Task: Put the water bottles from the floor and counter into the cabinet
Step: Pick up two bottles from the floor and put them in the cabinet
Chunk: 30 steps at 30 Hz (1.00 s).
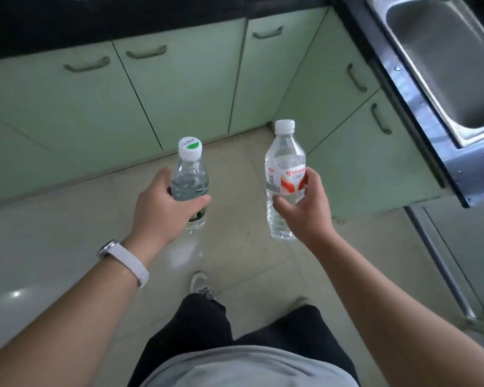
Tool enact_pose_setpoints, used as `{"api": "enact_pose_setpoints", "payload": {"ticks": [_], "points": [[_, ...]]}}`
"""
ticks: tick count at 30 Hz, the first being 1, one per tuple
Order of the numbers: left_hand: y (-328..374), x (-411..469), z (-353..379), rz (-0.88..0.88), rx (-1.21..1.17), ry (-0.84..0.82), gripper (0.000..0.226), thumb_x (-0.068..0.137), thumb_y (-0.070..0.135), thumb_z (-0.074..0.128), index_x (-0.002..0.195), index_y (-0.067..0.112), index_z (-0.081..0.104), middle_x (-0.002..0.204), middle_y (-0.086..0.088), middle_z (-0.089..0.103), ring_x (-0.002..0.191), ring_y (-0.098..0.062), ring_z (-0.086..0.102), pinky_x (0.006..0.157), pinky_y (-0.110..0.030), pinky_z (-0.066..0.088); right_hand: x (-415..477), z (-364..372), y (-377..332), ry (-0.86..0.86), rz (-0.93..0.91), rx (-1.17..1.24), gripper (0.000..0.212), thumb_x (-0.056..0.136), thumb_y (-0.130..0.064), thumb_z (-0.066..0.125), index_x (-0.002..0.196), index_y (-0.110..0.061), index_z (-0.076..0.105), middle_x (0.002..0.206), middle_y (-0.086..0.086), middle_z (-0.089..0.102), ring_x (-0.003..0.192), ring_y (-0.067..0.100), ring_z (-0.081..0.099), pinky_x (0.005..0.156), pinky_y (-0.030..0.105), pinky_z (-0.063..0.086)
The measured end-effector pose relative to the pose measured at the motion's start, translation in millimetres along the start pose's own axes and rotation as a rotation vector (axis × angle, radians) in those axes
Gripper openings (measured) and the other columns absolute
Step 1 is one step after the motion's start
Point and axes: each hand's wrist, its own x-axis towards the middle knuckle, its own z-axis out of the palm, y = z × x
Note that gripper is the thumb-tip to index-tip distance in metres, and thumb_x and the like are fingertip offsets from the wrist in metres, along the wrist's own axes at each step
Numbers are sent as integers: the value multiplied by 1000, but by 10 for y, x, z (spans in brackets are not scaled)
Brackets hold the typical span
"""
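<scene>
My left hand (162, 208) grips a clear water bottle with a green-and-white cap (190, 174), held upright above the tiled floor. My right hand (305, 210) grips a second clear water bottle with a white cap and a red-and-white label (284, 163), also upright. Both bottles hang in front of the pale green base cabinets (179, 88), whose doors are all closed. The nearest door handles (146, 52) lie well beyond the bottles.
A black counter (151, 18) runs along the back and turns down the right side, where a steel sink (444, 65) is set in. My feet and legs (204, 286) stand on the beige tiled floor (235, 261). A metal-framed door (444, 261) is at the lower right.
</scene>
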Motion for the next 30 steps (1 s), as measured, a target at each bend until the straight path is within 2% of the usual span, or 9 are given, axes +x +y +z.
{"api": "enact_pose_setpoints", "payload": {"ticks": [3,7,12,17,25,30], "points": [[63,-19,-349,-13,-34,61,45,64,42,88,98,35,60,86,22,69,83,0,66,75,-28,50,-29,57,-355,-14,-38,16,53,73,-27,76,115,-34,45,104,-14,57,92,-7,53,73,17,39],[168,-76,-645,-18,-61,142,43,66,36,89,99,32,61,86,20,70,83,-3,67,73,-26,50,21,133,-757,-61,-111,47,53,73,-27,77,115,-34,44,105,-16,56,93,-7,53,76,19,40],[299,-91,-798,-45,-73,219,44,65,33,89,100,35,62,85,23,71,82,-2,68,81,-33,56,163,150,-1080,-134,-192,86,54,73,-31,77,118,-32,48,105,-15,58,94,0,56,80,24,47],[478,-25,-825,-104,-73,299,45,62,39,88,97,41,61,85,25,72,81,1,69,83,-37,57,512,150,-1319,-253,-301,64,52,72,-34,77,114,-35,46,103,-16,58,92,0,56,78,26,48],[899,49,-800,-250,-75,496,40,66,37,87,95,36,60,83,32,68,73,9,64,78,-32,56,1158,248,-1771,-506,-447,31,50,71,-36,76,109,-38,43,104,-15,57,92,3,57,73,26,47],[926,-71,-817,-338,-143,656,45,63,39,88,100,38,62,88,22,71,79,7,65,77,-29,54,1326,366,-2040,-639,-540,20,50,71,-36,76,110,-35,45,103,-13,58,90,5,58,75,30,51]]}}
